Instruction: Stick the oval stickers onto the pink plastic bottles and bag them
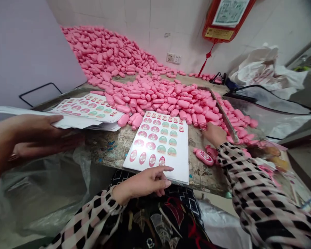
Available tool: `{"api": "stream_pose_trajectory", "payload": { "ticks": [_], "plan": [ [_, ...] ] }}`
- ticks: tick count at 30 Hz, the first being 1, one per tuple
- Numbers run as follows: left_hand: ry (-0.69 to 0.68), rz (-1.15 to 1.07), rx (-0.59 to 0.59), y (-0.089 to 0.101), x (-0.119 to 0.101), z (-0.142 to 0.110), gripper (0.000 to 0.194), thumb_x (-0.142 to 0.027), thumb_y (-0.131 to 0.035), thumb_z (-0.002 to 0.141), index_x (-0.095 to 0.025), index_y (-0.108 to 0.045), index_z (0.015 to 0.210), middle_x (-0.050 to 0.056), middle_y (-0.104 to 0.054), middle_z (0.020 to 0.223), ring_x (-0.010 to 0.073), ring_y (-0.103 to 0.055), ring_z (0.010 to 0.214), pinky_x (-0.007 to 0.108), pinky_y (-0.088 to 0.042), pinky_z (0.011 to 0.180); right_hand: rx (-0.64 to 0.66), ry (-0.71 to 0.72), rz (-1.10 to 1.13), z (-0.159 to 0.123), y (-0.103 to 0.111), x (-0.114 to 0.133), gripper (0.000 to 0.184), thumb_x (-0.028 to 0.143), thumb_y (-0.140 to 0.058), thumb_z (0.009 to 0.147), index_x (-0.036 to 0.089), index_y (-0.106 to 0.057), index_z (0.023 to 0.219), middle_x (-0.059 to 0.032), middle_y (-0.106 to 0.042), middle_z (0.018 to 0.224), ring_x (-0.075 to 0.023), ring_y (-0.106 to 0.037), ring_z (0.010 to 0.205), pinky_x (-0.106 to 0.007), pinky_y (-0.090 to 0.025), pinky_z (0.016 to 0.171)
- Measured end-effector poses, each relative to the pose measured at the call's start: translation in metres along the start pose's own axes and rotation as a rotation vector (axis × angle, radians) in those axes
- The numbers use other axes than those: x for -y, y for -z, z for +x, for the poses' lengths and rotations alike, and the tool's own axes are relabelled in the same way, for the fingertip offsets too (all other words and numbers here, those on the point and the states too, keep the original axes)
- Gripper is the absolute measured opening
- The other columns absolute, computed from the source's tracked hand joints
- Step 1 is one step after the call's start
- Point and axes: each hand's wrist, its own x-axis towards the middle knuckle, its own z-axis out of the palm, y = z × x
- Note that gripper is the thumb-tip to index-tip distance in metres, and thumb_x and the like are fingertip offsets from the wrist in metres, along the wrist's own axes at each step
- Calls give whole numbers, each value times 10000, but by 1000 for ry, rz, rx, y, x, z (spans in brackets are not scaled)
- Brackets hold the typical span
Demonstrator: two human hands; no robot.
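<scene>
My left hand (151, 181) is at the front edge of a sticker sheet (178, 166), index finger stretched over its lower part and the other fingers loosely bent; I see nothing held in it. Rows of pink and green labels are printed on the sheet. At the near right edge of the bottle pile, my right hand (214, 134) has its fingers curled at the end of a small pink bottle (201, 120); its fingertips are partly hidden. Just in front of that hand lies a pink bottle with an oval label (204, 156), beside another partly under my sleeve.
A large heap of pink bottles (155, 91) covers the back of the worn table (106, 147). At left, another person's hand (38, 128) holds white sheets next to a stack of sticker sheets (90, 109). A wooden strip (224, 116) edges the pile; plastic bags (269, 69) lie at right.
</scene>
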Motion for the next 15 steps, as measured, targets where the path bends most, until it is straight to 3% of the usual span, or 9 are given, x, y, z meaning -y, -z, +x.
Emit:
{"api": "stream_pose_trajectory", "payload": {
  "ticks": [4,8,11,15],
  "plan": [
    [0,-26,-4,0,-2,2,522,-401,-587,777,-228,-469,1255,26,-557,830,129,-591,642,275,-467,612,35,34,35,-18,27,-16,386,458,-472,788,181,-622,1012,-138,-653,967,-296,-595,899,-346,-399,657],
    [-5,-132,-106,-3,-13,5,485,-375,-602,778,-187,-499,1212,63,-597,869,142,-606,662,301,-480,648,-108,132,247,-75,46,-7,346,385,-542,739,217,-617,1032,-83,-663,887,-254,-604,804,-328,-406,644],
    [-71,-416,-256,-5,-19,10,420,-375,-566,814,-181,-510,1182,99,-599,997,157,-617,772,333,-483,751,-166,402,629,-132,35,23,327,294,-553,744,222,-585,1062,-46,-647,971,-187,-596,807,-286,-432,686],
    [-160,-759,-235,-7,-17,15,390,-466,-500,835,-142,-568,1040,114,-615,990,167,-611,851,310,-477,809,-90,618,777,-193,12,63,265,256,-531,790,209,-574,1047,-42,-627,867,-165,-575,729,-266,-433,638]
  ]
}}
